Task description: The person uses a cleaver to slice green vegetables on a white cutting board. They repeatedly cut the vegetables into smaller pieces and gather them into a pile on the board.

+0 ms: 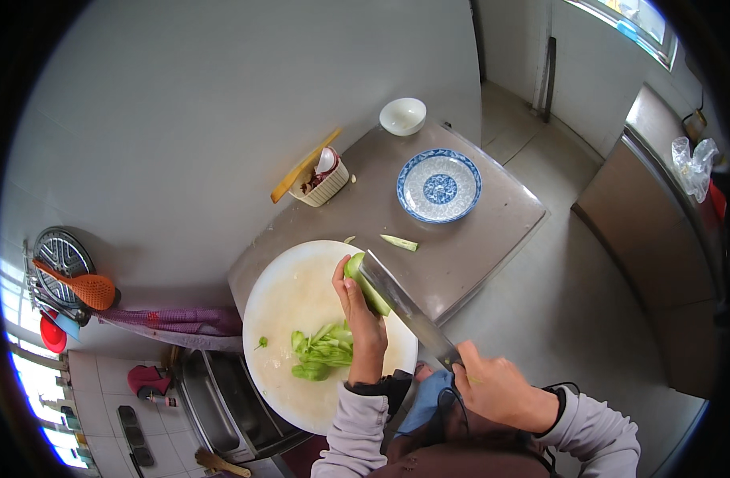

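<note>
My left hand (365,316) holds up a pale green vegetable piece (365,284) above the right part of a round white cutting board (275,281). In my right hand (490,382) is the handle of a kitchen knife (407,305); its blade reaches up to the left, against or just beside the vegetable. Green strips and slices (323,349) lie heaped on the board, partly hidden behind my left wrist, with a small green scrap (261,342) at the board's left. A pale green wedge (399,242) rests on the table (437,275) beyond the board.
A blue and white plate (439,186), a white bowl (403,116) and a ribbed container (321,186) with a wooden utensil (305,167) across it stand on the table's far part. A metal sink (212,400) is at lower left, near a brush (221,463).
</note>
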`<state>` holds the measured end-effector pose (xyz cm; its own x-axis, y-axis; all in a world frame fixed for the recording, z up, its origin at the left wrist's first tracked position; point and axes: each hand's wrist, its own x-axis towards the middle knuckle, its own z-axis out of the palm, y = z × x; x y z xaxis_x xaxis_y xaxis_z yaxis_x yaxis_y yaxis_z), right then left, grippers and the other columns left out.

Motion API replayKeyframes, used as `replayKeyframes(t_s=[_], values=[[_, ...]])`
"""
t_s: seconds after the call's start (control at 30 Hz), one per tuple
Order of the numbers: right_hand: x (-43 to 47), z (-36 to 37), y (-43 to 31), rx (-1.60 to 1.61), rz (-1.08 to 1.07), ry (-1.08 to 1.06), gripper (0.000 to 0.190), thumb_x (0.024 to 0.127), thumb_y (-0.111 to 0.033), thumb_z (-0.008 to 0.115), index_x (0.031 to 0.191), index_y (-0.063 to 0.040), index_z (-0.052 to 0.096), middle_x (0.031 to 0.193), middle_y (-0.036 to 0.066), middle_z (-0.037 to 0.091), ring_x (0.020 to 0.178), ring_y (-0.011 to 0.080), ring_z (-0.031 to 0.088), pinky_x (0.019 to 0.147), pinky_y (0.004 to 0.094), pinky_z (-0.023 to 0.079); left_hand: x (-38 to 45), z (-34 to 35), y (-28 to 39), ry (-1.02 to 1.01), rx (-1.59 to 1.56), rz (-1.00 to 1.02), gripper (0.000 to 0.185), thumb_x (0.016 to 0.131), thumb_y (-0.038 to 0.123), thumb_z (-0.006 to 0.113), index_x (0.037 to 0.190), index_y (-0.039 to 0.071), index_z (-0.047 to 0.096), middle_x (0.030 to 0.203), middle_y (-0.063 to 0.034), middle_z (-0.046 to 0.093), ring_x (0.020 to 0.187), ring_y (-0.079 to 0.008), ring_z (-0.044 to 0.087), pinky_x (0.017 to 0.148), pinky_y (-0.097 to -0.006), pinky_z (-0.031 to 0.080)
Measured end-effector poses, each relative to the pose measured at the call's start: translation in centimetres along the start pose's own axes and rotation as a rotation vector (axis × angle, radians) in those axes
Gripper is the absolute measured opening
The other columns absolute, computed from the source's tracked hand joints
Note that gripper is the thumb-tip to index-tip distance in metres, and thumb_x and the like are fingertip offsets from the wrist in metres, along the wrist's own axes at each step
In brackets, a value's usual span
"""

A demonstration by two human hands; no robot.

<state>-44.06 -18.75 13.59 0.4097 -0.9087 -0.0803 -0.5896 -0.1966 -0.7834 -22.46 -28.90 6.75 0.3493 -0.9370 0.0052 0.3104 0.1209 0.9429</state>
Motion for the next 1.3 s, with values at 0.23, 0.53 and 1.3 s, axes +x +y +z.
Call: replayKeyframes(t_s=[0.23,0.53,1.3], values=[[-0.1,1.8,-0.8,-0.213,-0.089,0.04,0.019,0.087,-0.005,0.059,0.101,-0.003,0.047,0.062,0.016,0.06,0.049,0.0347,0.062,0.042,0.0467,0.046,-0.5,-0.1,0.2,0.095,0.094,0.037,0.043,0.11,0.043,0.041,0.146,0.019,0.038,0.117,-0.007,0.056,0.089,-0.0185,0.06,0.078,-0.0347,0.053],[1.5,3.7,-0.2,-0.258,-0.131,-0.005,0.028,0.085,-0.005,0.06,0.109,0.003,0.047,0.062,0.017,0.059,0.047,0.0308,0.063,0.039,0.0413,0.047,0.0,-2.2,-2.4,0.185,0.206,0.041,0.04,0.112,0.042,0.034,0.144,0.018,0.037,0.117,-0.0066,0.055,0.088,-0.0167,0.059,0.077,-0.0316,0.052],[3.1,-0.9,1.6,-0.081,0.041,-0.156,0.025,0.081,0.002,0.056,0.099,-0.002,0.04,0.055,0.02,0.058,0.05,0.0451,0.058,0.044,0.0549,0.04,2.5,-4.3,-5.0,0.064,0.154,-0.183,0.032,0.109,0.043,0.04,0.125,0.017,0.046,0.113,-0.0025,0.053,0.092,-0.015,0.057,0.081,-0.0299,0.051]])
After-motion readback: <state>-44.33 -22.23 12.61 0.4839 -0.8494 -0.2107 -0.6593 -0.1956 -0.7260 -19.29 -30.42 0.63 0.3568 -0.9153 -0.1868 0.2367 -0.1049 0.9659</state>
